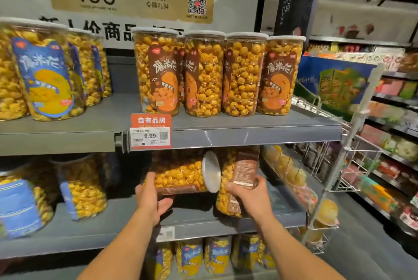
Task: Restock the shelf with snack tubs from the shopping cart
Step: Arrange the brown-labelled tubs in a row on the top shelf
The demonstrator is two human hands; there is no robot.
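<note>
On the far left, clear plastic popcorn tubs with blue labels (43,76) stand on the grey metal upper shelf (67,126), and more of the same kind (22,207) sit on the grey middle shelf (113,223) below. A red-and-white price tag (150,131) hangs on the upper shelf's front edge.

Beneath the tag, the left hand (151,198) grips a clear brown-labelled popcorn tub lying on its side (181,175), thumb on top near its base and fingers curled underneath, its white lid (211,171) pointing right. Just beside that lid, the right hand (248,198) wraps round a second brown-labelled popcorn tub (237,178), tilted slightly at the middle shelf. I cannot tell whether its base touches the board.

Above them, four brown-labelled tubs with white lids (203,76) stand in a row on the upper shelf. At the far right a silver wire rack (352,166) holds packaged goods.
</note>
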